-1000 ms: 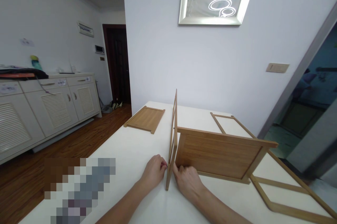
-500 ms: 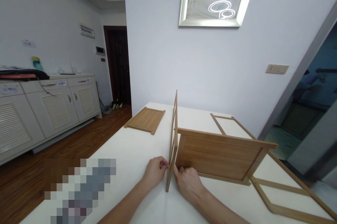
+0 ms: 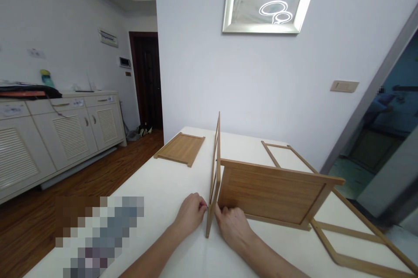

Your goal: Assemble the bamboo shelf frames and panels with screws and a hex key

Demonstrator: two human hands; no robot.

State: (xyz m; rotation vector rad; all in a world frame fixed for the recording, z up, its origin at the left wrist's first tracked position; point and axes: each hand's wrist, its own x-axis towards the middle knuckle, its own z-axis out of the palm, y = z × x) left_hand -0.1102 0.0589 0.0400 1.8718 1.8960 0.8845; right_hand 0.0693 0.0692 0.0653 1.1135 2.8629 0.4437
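A narrow wooden frame (image 3: pixel 213 208) stands on edge on the white table, seen nearly end-on. Against its right side a wooden panel (image 3: pixel 271 193) stands upright, its long rail at the top. My left hand (image 3: pixel 191 213) is closed in a pinch at the frame's left face, on a tiny dark piece that looks like a screw. On the other side, my right hand (image 3: pixel 233 223) has its fingers curled around the panel's lower near corner, the index finger close against the frame. Its fingertips are partly hidden. A small dark spot shows higher up at the joint.
A second wooden panel (image 3: pixel 181 149) lies flat at the back left of the white table (image 3: pixel 156 195). Behind the upright panel, a larger open wooden frame (image 3: pixel 349 231) lies along the right side. A blurred-out patch (image 3: pixel 111 230) covers something at the front left.
My left fingertips have shifted very slightly at the frame's left face. My right hand, the frame and the panel stay as they were.
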